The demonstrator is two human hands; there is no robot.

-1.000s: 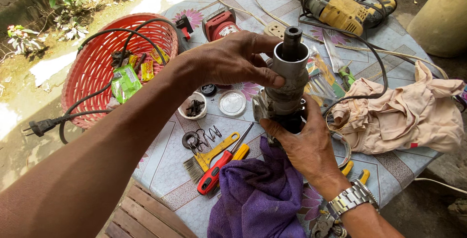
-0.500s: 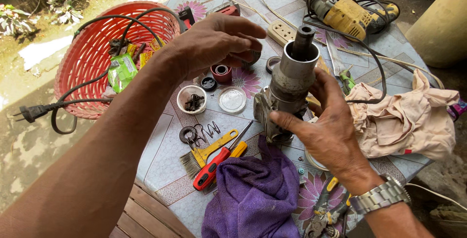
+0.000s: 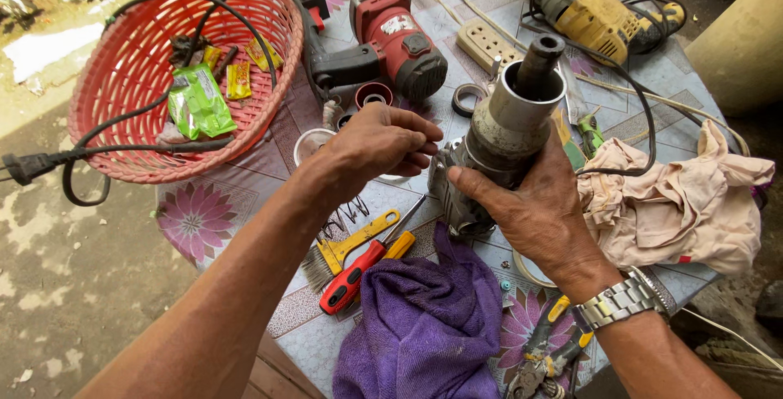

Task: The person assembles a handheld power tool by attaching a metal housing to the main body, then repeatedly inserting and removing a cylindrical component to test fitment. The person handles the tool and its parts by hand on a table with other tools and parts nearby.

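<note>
While the right hand (image 3: pixel 538 211) grips the stripped grey motor housing (image 3: pixel 497 146) upright on the desk (image 3: pixel 236 195), the left hand's (image 3: pixel 383 142) curled fingers seem to pinch something unseen, loose parts apparently awaiting refitting.

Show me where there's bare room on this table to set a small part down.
The best free patch is the tablecloth corner with the purple flower, between the red basket and the wire brush. A smaller gap lies between the red power tool and the white power strip. It is crowded around the left hand, the right hand and the purple cloth.
</note>
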